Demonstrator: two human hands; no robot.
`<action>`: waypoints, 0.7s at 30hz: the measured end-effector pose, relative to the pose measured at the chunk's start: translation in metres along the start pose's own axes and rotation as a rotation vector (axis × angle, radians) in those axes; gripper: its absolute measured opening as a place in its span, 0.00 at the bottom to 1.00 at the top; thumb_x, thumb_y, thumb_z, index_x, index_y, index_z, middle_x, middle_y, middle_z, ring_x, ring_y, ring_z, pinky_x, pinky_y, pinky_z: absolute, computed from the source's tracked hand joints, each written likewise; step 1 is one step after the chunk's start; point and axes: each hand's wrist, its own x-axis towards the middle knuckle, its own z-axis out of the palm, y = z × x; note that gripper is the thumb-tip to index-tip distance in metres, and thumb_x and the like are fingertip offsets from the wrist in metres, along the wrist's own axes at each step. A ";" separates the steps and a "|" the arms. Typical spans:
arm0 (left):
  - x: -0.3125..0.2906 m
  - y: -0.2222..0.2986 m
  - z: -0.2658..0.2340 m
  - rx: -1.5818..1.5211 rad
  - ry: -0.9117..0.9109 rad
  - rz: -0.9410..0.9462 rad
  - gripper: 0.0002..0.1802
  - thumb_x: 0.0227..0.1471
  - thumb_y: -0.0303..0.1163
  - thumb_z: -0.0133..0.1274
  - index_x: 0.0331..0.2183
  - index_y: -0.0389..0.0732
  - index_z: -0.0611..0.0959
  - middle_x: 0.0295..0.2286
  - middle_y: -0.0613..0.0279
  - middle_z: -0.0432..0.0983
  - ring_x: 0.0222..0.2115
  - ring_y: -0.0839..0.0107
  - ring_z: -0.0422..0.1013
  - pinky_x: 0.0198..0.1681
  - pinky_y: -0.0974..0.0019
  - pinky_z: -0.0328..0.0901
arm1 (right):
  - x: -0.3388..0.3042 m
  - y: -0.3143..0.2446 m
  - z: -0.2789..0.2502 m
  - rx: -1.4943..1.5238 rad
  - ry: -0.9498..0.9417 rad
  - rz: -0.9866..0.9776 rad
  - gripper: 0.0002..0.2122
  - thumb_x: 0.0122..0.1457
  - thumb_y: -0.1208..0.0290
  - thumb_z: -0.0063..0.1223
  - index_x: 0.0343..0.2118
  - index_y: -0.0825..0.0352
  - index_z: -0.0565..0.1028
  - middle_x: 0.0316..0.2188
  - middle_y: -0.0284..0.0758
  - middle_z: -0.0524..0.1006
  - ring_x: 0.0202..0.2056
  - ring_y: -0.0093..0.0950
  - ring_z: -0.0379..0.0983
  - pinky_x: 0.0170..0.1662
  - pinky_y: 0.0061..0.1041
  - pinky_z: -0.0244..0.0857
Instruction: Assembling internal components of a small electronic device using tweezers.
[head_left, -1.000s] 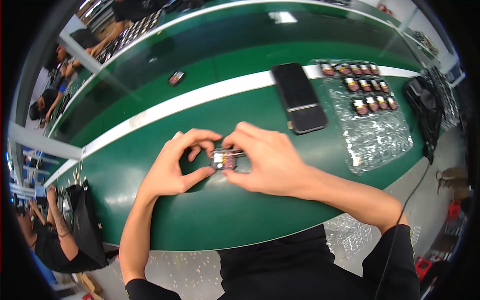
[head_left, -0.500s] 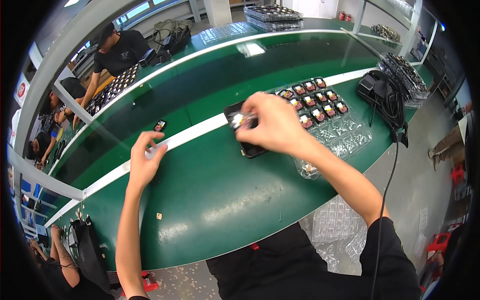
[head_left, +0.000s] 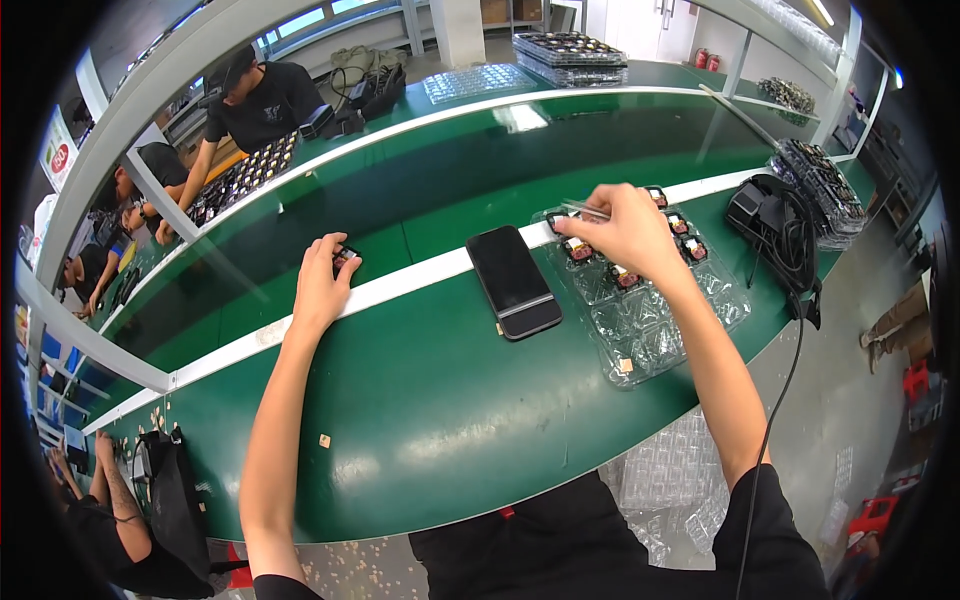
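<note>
My left hand (head_left: 322,283) reaches over the white rail at the belt's near side. Its fingers close round a small black device (head_left: 347,255) with a dark, partly coloured face. Over the clear plastic tray (head_left: 655,335), my right hand (head_left: 632,232) pinches a thin silvery tool (head_left: 585,210), perhaps tweezers. Beneath that hand, small black square devices with reddish labels, such as one device (head_left: 578,250), sit in the tray's far pockets; some are hidden by the hand. A black smartphone-like slab (head_left: 508,275) lies between my hands, partly on the white rail.
A black device with coiled cable (head_left: 775,215) stands right of the tray; its cord hangs past my right arm. Stacked trays (head_left: 820,190) are behind it. Across the belt, a co-worker (head_left: 265,110) stands by rows of devices. A tan scrap (head_left: 324,440) lies on the green table.
My right hand has moved from over the black slab rightward to the tray, uncovering the slab. My left hand has moved forward and taken hold of the small device on the belt.
</note>
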 end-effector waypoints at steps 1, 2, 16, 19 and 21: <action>-0.003 0.004 -0.004 -0.018 0.008 0.031 0.21 0.62 0.32 0.65 0.55 0.37 0.82 0.44 0.50 0.79 0.50 0.49 0.75 0.57 0.51 0.70 | 0.002 0.004 0.003 0.086 0.045 -0.062 0.26 0.52 0.46 0.75 0.32 0.72 0.87 0.25 0.46 0.86 0.34 0.45 0.87 0.43 0.42 0.79; -0.012 0.011 -0.009 -0.094 -0.033 0.033 0.22 0.61 0.29 0.65 0.55 0.38 0.82 0.45 0.49 0.80 0.49 0.49 0.75 0.57 0.52 0.69 | 0.001 -0.014 -0.002 0.105 -0.015 -0.034 0.25 0.56 0.50 0.72 0.35 0.74 0.87 0.28 0.48 0.86 0.36 0.45 0.87 0.44 0.42 0.78; -0.107 0.096 -0.065 -0.259 -0.468 0.224 0.34 0.44 0.41 0.81 0.52 0.42 0.88 0.43 0.59 0.78 0.42 0.61 0.76 0.46 0.60 0.71 | -0.085 -0.112 0.084 0.840 -0.578 -0.103 0.13 0.71 0.71 0.60 0.48 0.77 0.85 0.27 0.37 0.85 0.28 0.17 0.77 0.32 0.26 0.70; -0.114 0.084 -0.071 -0.303 -0.521 0.177 0.34 0.43 0.40 0.81 0.53 0.43 0.89 0.41 0.61 0.78 0.40 0.63 0.75 0.42 0.62 0.69 | -0.093 -0.113 0.090 0.881 -0.645 0.028 0.11 0.70 0.72 0.63 0.47 0.76 0.86 0.29 0.37 0.86 0.28 0.17 0.78 0.32 0.24 0.71; -0.116 0.076 -0.068 -0.320 -0.536 0.164 0.34 0.42 0.39 0.81 0.52 0.43 0.89 0.40 0.62 0.78 0.39 0.64 0.74 0.40 0.62 0.68 | -0.100 -0.105 0.109 0.915 -0.534 -0.070 0.08 0.67 0.75 0.66 0.44 0.75 0.88 0.29 0.36 0.86 0.29 0.15 0.78 0.32 0.22 0.71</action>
